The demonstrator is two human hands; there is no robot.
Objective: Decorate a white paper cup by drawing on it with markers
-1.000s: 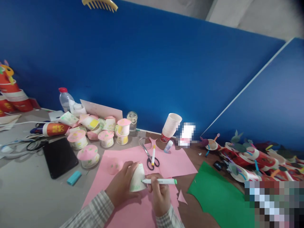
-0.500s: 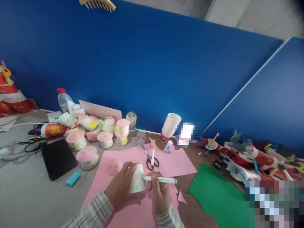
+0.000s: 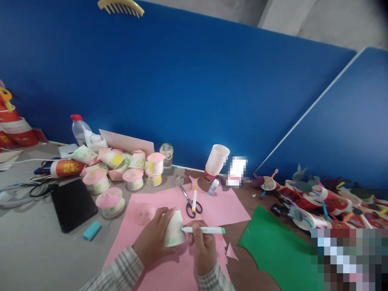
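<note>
My left hand [image 3: 156, 238] is wrapped round a white paper cup [image 3: 176, 232], which has green marks near its wide rim and sits wide end down, slightly tilted. A white marker with a green end [image 3: 209, 230] is pinched in my right hand [image 3: 203, 248], its tip at the cup's side. Both hands are over pink paper [image 3: 169, 270]. Just behind them lie scissors with black handles [image 3: 188, 198] and a white and yellow marker [image 3: 194, 199]. A pink paper cone with green spots [image 3: 144, 213] rests on the paper left of the cup.
Several decorated cups with pink tops [image 3: 110, 200] stand at the left, near a black tablet [image 3: 74, 205] and a blue block [image 3: 92, 230]. A cup stack [image 3: 216, 161], a glue stick [image 3: 213, 187] and a jar [image 3: 166, 154] stand behind. Green paper [image 3: 279, 242] and red cup crafts [image 3: 327, 202] are right.
The marker tip has shifted very slightly lower on the cup's side. The whole view has drifted a little; both hands keep their grip.
</note>
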